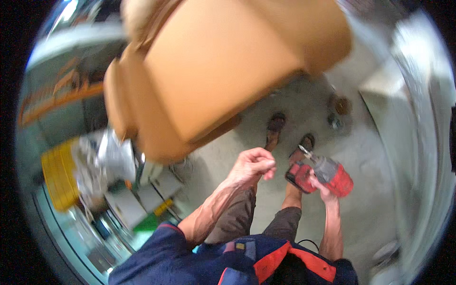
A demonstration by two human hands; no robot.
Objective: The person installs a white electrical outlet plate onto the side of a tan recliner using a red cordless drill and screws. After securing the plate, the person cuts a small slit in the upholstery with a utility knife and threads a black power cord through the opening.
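A red and grey cordless drill (335, 178) with a bit at its tip is in my right hand (324, 190), the fingers wrapped round its grip. My left hand (254, 166) hovers in front of my body, closed, its thumb pressed to curled fingers. Whether anything small sits in that pinch is hidden. Just beyond my left hand, apart from it, a tan upholstered armchair (223, 57) fills the upper middle of the view. It looks tilted and is blurred.
At the left stand a yellow crate (59, 173), crumpled clear plastic (114, 154) and an orange metal frame (61, 104). A pale panel or board (399, 109) rises at the right. A brown roll (341, 105) lies on the grey concrete floor (368, 142), beyond my sandalled feet.
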